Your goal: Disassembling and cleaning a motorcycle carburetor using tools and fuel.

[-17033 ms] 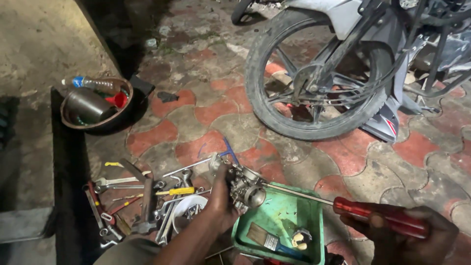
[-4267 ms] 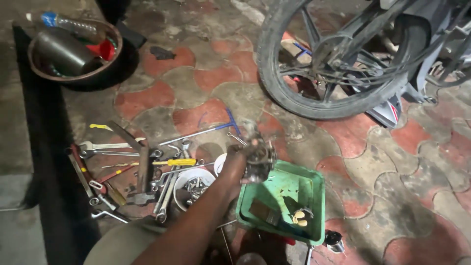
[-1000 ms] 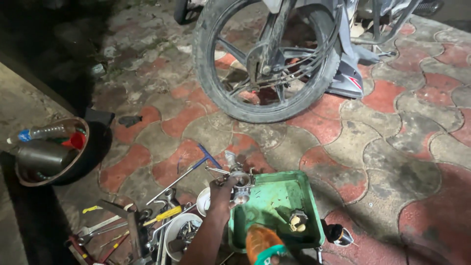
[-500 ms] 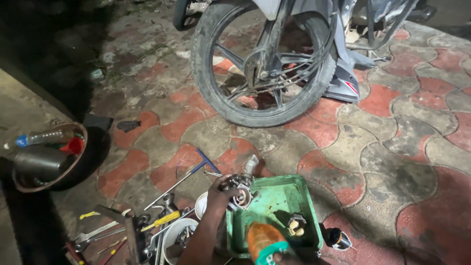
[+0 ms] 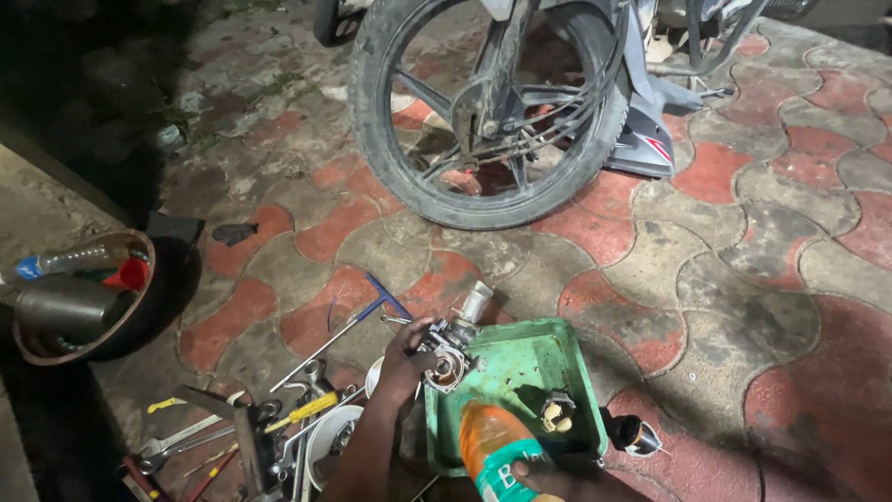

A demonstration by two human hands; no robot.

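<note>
Left hand [image 5: 401, 358] w/ fingers clenched round grey metal carburettor [image 5: 448, 346] over green plastic tray [image 5: 520, 372], right hand [image 5: 557, 479] gripping orange plastic bottle [image 5: 492, 446] aimed at it; carb's off the motorcycle [image 5: 520, 93], rinsing apparently underway, refit remains.

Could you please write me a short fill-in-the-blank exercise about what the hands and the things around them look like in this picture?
1. The left hand holds a metal carburetor at the edge of a ____ plastic tray.
2. The right hand grips a bottle filled with ____ liquid.
3. Behind the tray stands a motorcycle ____ on the paving.
4. Wrenches and screwdrivers lie to the ____ of the left hand.

Missing words: green; orange; wheel; left
</note>
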